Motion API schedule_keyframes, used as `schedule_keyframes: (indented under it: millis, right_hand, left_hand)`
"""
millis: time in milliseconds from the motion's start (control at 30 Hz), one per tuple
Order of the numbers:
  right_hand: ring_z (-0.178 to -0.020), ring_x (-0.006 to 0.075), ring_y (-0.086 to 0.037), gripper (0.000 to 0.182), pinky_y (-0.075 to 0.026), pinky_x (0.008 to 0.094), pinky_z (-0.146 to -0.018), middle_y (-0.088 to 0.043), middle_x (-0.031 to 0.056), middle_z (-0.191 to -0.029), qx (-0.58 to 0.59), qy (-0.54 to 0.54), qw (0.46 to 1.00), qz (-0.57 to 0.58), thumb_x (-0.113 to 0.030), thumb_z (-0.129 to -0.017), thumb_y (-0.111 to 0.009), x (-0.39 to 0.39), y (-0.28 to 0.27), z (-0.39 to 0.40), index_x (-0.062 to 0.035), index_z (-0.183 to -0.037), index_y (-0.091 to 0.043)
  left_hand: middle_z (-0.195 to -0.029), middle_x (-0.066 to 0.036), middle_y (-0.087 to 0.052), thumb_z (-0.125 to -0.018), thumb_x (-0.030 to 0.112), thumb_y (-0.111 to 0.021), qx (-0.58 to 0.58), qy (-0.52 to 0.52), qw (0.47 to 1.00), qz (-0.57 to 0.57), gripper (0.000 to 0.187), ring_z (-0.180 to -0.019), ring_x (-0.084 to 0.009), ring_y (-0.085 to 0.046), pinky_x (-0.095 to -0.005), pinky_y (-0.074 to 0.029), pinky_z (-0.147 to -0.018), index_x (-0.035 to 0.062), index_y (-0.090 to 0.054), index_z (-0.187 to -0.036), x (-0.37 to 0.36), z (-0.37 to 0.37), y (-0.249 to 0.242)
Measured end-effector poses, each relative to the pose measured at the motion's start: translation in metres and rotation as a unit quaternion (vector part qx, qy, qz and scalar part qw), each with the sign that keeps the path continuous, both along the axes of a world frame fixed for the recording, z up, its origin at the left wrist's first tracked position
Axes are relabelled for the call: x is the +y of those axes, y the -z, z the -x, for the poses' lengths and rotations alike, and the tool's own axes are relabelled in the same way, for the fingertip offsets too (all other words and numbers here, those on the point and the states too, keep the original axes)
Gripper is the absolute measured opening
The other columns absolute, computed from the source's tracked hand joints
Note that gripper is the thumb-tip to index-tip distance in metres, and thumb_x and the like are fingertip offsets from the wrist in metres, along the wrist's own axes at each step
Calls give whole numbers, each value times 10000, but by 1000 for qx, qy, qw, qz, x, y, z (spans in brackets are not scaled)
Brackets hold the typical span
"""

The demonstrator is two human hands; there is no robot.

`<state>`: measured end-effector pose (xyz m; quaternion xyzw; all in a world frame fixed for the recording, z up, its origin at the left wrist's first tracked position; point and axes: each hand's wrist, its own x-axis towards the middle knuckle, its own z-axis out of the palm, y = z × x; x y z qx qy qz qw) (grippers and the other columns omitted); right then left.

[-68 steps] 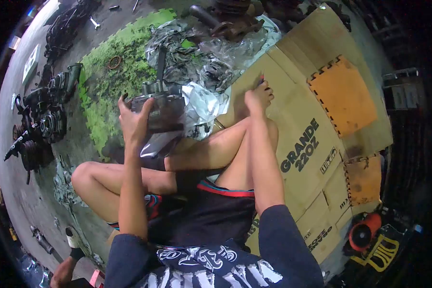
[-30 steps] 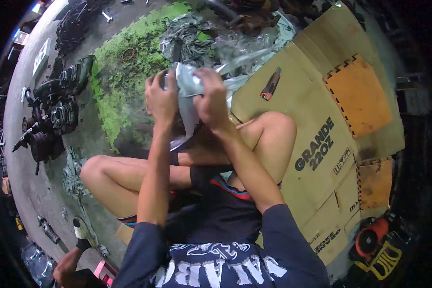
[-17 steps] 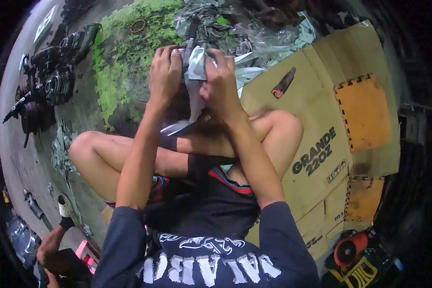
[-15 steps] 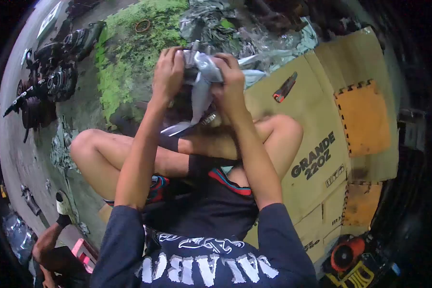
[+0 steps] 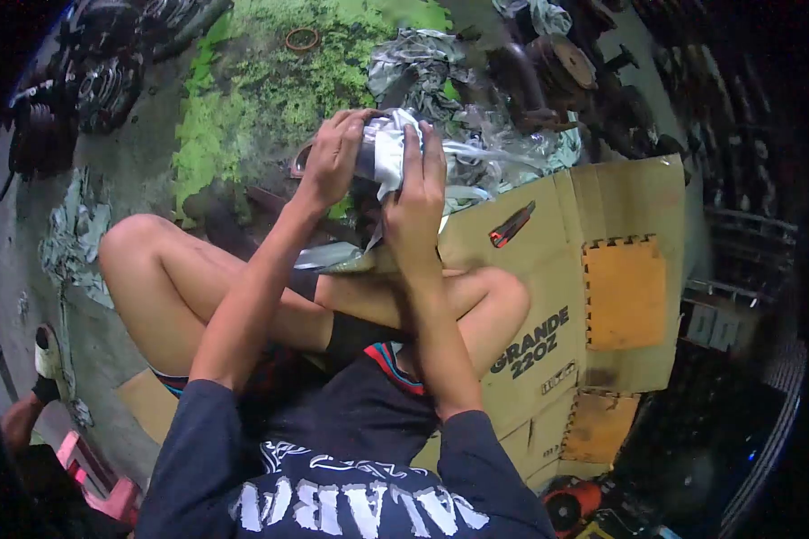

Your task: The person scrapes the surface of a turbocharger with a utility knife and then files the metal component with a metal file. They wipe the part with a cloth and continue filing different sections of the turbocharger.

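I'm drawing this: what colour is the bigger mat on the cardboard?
The bigger mat is orange, best seen in the head view.

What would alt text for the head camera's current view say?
The left hand holds a gray part and the right hand holds a white cloth against it, above crossed legs. A knife lies on cardboard at right; a green mat spreads at upper left.

"GRANDE 22OZ" on cardboard [image 5: 548, 260]

The cardboard [image 5: 548, 260] looks matt and smooth — plain brown paper. The orange mat [image 5: 626, 292] looks matt, smudged dark.
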<state>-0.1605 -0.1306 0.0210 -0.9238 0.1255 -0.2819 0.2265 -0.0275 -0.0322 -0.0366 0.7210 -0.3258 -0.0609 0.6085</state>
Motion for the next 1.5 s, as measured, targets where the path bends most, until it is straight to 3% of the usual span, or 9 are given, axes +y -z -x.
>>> schedule_keyframes:
  millis: [333,467,533,733,867,1067,1267,1333,1500]
  right_hand:
    - [-1128,352,-700,606,-520,418,-1049,-756,211,-1226,-42,9,999,14,73,-683,-573,-12,-12,45,16,-1254,-768]
    - [-1020,206,-709,385,-536,338,-952,-761,112,-1097,-3,-53,975,-217,78,-797,-629,-52,-16,70,26,-1147,-780]
    - [-1015,256,-715,512,-543,359,-976,-757,151,-1097,22,36,972,-230,-44,-690,-575,-60,-20,78,63,-1163,-741]
    - [-1105,299,-704,484,-548,392,-1010,-727,209,-1280,-83,139,966,-200,-89,-846,-624,-58,-23,39,88,-1294,-681]
    - [-1178,357,-655,419,-486,448,-1094,-733,145,-1351,-2,-34,997,69,-90,-872,-645,-19,-22,-7,-3,-1267,-753]
    - [-1164,401,-599,571,-489,468,-1090,-721,105,-1362,-11,-41,997,70,-5,-726,-594,-10,-21,14,-56,-1273,-750]
    - [-1128,325,-698,478,-560,403,-1001,-779,133,-1250,-1,-15,999,-48,104,-735,-606,-7,-17,62,-2,-1163,-791]
    - [-1072,218,-713,366,-567,350,-978,-779,139,-1187,-86,106,907,-399,92,-852,-629,-18,-1,78,29,-1183,-771]
    - [-1198,233,-675,429,-528,362,-1054,-704,132,-1310,-128,95,930,-331,10,-895,-690,-24,-25,60,29,-1323,-690]
  left_hand:
    - [-1290,-173,-697,-1102,292,-394,-59,-97,993,31,459,-1192,-380,-626,-469,-459,-1055,26,-733,-1260,-1,23,1]
    - [-1310,-209,-699,-1078,260,-371,-56,-101,993,4,481,-1205,-405,-626,-482,-455,-1083,7,-728,-1276,1,28,-1]
    - [-1306,-209,-701,-1076,248,-375,-54,-115,992,4,471,-1213,-407,-625,-479,-455,-1085,2,-728,-1267,-2,22,1]
    - [-1292,-220,-700,-1104,311,-398,-25,-101,995,8,468,-1226,-401,-624,-481,-455,-1085,23,-725,-1275,-3,21,-4]
    - [-1302,-221,-697,-1095,291,-390,-31,-104,994,4,470,-1232,-403,-622,-480,-457,-1089,14,-723,-1277,-2,21,-2]
    - [-1281,-172,-730,-1057,263,-430,-51,-119,992,12,430,-1199,-375,-644,-484,-482,-1058,55,-754,-1248,-5,21,4]
    - [-1288,-167,-726,-1031,231,-455,-73,-118,990,6,411,-1212,-373,-635,-484,-481,-1055,61,-752,-1257,-1,25,4]
    - [-1300,-164,-719,-1030,239,-460,-59,-115,992,10,413,-1217,-374,-630,-484,-474,-1053,62,-749,-1266,1,25,5]
    - [-1303,-169,-713,-1028,250,-467,-66,-114,991,12,417,-1220,-364,-625,-474,-468,-1034,71,-746,-1283,3,27,1]
